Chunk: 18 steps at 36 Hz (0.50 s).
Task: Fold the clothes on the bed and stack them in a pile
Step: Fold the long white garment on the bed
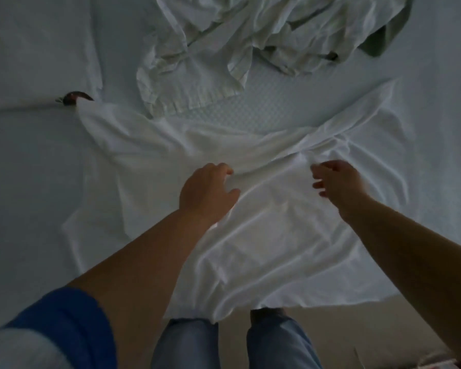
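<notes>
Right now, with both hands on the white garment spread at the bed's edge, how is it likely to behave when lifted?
The white garment is probably very floppy: it lies in soft wrinkles and bunches where the left hand and right hand touch it. It looks thin, so likely light. Its near hem droops over the bed edge, so it may slide off if released.

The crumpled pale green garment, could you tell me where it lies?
In the head view, the crumpled pale green garment lies at the far top centre of the bed, beyond the white shirt.
</notes>
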Motion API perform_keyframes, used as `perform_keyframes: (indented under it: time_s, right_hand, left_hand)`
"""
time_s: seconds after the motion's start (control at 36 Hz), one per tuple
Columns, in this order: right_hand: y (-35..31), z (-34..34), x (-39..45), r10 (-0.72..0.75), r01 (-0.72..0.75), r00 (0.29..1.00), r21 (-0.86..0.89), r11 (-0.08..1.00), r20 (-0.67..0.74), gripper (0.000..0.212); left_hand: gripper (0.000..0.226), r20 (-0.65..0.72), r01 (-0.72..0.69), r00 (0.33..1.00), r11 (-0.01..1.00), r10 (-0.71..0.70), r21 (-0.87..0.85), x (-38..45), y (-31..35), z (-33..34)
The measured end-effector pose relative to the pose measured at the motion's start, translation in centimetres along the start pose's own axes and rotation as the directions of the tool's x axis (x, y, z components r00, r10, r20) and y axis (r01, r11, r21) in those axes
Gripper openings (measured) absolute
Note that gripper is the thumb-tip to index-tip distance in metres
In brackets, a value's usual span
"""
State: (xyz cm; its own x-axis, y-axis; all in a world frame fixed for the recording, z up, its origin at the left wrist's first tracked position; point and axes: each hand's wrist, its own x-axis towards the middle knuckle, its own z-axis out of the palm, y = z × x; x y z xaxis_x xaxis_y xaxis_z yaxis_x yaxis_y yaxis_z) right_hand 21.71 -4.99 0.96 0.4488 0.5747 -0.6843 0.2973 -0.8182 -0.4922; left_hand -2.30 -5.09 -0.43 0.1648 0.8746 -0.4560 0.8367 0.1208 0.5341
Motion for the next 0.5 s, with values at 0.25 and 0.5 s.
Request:
perform_keyframes:
  time_s: [0.25,0.5]
  right_hand:
    - [-4.0,-5.4,10.8,0.092,-0.066,0.975,0.133,0.989,-0.200,0.044]
    - [-4.9,-8.1,14.5,0.192,-0.135,0.974,0.371,0.919,-0.121,0.016]
  left_hand:
    - [0.034,-0.088,-0.029,0.994,0.919,0.069,0.393,3.8,1.0,3.6]
    - [0.026,-0.185,0.013,0.981,0.933,0.058,0.359,3.6,2.2,3.9]
